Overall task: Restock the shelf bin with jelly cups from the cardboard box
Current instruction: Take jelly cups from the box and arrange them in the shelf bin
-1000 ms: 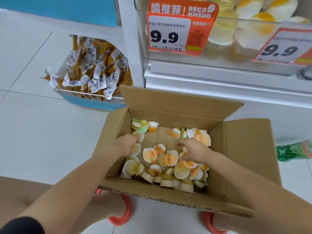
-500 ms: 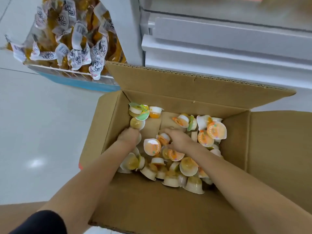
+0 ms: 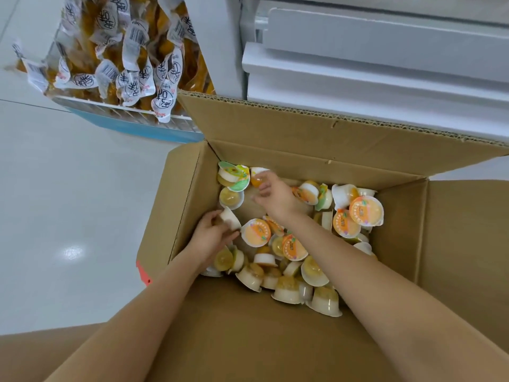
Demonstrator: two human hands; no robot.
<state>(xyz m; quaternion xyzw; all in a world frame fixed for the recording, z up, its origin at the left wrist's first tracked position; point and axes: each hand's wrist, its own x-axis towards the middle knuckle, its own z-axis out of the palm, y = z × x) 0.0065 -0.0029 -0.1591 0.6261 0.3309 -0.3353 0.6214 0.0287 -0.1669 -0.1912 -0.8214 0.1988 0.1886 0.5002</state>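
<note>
An open cardboard box (image 3: 454, 244) sits on the floor below me, its bottom strewn with several small jelly cups (image 3: 366, 210) with orange or green lids. Both my hands are inside it. My left hand (image 3: 212, 238) is by the left wall, fingers closed around a white jelly cup (image 3: 230, 217). My right hand (image 3: 275, 195) reaches toward the far left corner, its fingertips on an orange jelly cup (image 3: 257, 179). The shelf bin is out of view.
A white shelf unit base (image 3: 371, 73) stands right behind the box. To the left, a wire basket (image 3: 124, 114) on a blue base holds several packaged yellow snacks. White tiled floor (image 3: 68, 202) lies on the left.
The view has dropped closer to the box. My right hand moved from the middle pile to the far left corner. My left hand has closed on a white cup.
</note>
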